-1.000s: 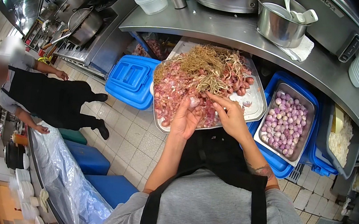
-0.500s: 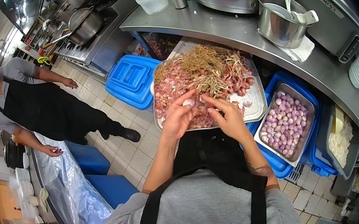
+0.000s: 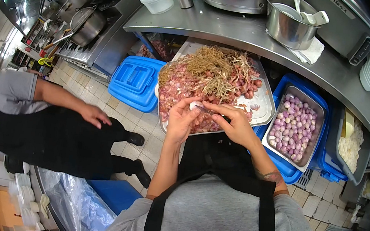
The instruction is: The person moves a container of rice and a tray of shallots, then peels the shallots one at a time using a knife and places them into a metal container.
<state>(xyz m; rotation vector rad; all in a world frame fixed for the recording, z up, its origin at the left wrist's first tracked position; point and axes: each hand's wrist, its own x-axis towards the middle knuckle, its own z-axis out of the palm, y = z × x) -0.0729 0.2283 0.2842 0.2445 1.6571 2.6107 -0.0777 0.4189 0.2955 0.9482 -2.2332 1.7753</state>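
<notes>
Between the fingertips of my left hand (image 3: pixel 182 119) is a small, pale peeled-looking shallot (image 3: pixel 196 105). My right hand (image 3: pixel 232 121) meets it from the right, its thumb and forefinger closed near the shallot. A thin dark sliver shows at those fingertips; whether it is a blade or a strip of skin I cannot make out. Beneath both hands lies a big metal tray (image 3: pixel 264 107) heaped with reddish shallot skins (image 3: pixel 177 84). Unpeeled shallots (image 3: pixel 249 89) with dry stalks and a tangle of roots (image 3: pixel 214 61) are piled at its far side.
To the right, a steel pan of peeled purple shallots (image 3: pixel 295 124) rests on a blue bin (image 3: pixel 275 170). A blue lid (image 3: pixel 135 84) is left of the tray. A steel counter (image 3: pixel 232 29) overhangs the tray's far edge. A co-worker in a black apron (image 3: pixel 53 138) stands at left.
My right fingers have closed in on the shallot, where they were apart from it before. The co-worker at left has stepped closer, covering more of the blue containers.
</notes>
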